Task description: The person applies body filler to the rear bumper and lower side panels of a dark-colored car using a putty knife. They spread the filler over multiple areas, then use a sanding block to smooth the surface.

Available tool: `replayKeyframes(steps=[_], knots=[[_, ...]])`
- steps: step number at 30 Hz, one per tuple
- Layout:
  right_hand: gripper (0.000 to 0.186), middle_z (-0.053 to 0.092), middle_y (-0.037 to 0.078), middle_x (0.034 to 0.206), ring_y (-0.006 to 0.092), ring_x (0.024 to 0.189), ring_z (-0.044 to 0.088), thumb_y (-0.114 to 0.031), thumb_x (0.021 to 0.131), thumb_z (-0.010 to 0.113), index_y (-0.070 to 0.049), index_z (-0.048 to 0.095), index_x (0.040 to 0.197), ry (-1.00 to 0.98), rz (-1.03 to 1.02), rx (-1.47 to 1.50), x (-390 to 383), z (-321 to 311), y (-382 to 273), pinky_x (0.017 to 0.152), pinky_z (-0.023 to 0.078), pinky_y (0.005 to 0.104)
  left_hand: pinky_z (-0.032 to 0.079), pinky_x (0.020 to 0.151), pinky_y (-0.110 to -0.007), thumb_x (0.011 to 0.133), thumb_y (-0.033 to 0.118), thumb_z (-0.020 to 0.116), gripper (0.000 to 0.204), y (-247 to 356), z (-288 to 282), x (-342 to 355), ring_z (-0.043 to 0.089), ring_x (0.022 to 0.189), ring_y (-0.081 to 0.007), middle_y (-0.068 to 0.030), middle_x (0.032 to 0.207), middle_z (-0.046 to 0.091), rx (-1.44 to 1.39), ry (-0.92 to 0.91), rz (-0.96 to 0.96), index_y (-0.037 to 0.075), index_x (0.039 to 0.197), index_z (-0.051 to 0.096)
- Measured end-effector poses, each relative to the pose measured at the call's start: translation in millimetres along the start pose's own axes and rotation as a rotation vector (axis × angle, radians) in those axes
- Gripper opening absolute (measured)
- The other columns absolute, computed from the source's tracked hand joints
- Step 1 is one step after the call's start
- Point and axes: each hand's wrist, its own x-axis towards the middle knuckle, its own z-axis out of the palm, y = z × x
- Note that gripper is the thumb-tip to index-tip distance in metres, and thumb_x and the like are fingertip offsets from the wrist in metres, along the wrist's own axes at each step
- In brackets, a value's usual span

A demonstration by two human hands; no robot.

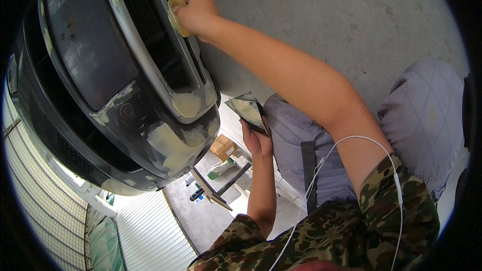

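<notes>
A dark car bumper [120,143] fills the left side, smeared with patches of pale yellow filler [173,145]. At the far end of it, my right hand [199,15] is closed on a thin yellow spreader [177,17] with a rounded edge. The spreader lies against the grey strip beside the bumper's long dark opening [150,25]. Lower down and nearer to me, my left hand [258,138] grips a dark flat mixing board [246,110] with pale filler spread on its face. The board is apart from the bumper, close by my knee.
Grey concrete floor [301,0] stretches along the far right. Beyond the bumper's near corner are a cardboard box [224,147] and a stand with dark padded bars [221,190]. A white cable [399,185] hangs across my right arm. A ribbed white shutter [150,231] is at lower left.
</notes>
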Motion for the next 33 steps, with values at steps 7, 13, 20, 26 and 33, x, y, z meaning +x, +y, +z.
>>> replayKeyframes(steps=[7,13,20,26,33], knots=[[0.027,0.071,0.015,0.096,0.0229,0.087,0.069,-0.012,0.091,0.064,0.002,0.069,0.114,-0.07,-0.019,0.081,-7,-8,-3,0.076,0.056,0.0379,0.045,0.108,-0.049,0.106,0.029,0.043,0.042,4,0,3,0.05,0.132,-0.0287,-0.0126,0.144,0.051,0.014,0.024,0.008,0.008,0.141,0.047],[0.029,0.071,0.015,0.098,0.0233,0.086,0.069,-0.012,0.092,0.064,0.003,0.067,0.117,-0.069,0.109,0.118,7,-11,12,0.072,0.056,0.0388,0.046,0.107,-0.048,0.105,0.03,0.044,0.041,8,0,7,0.051,0.131,-0.0281,-0.0124,0.143,0.051,-0.007,0.022,0.005,0.008,0.14,0.047],[0.03,0.071,0.016,0.101,0.0248,0.087,0.069,-0.012,0.091,0.064,0.001,0.067,0.118,-0.071,0.103,0.074,12,-3,13,0.072,0.056,0.039,0.049,0.104,-0.047,0.104,0.03,0.046,0.04,8,3,10,0.054,0.128,-0.0274,-0.0114,0.141,0.054,0.038,0.052,-0.003,0.008,0.138,0.05],[0.03,0.071,0.016,0.101,0.0242,0.087,0.069,-0.012,0.091,0.063,0.0,0.068,0.118,-0.05,0.107,0.059,18,2,14,0.072,0.056,0.0389,0.049,0.104,-0.047,0.105,0.03,0.046,0.039,9,2,11,0.054,0.128,-0.0273,-0.0112,0.14,0.054,0.01,0.076,0.007,0.008,0.137,0.051],[0.027,0.072,0.015,0.097,0.0236,0.085,0.07,-0.013,0.091,0.064,-0.002,0.071,0.114,-0.066,-0.001,-0.014,0,12,11,0.073,0.056,0.0366,0.044,0.109,-0.047,0.106,0.029,0.043,0.039,9,-2,11,0.051,0.131,-0.0264,-0.0122,0.142,0.053,0.019,0.011,-0.006,0.007,0.138,0.049]])
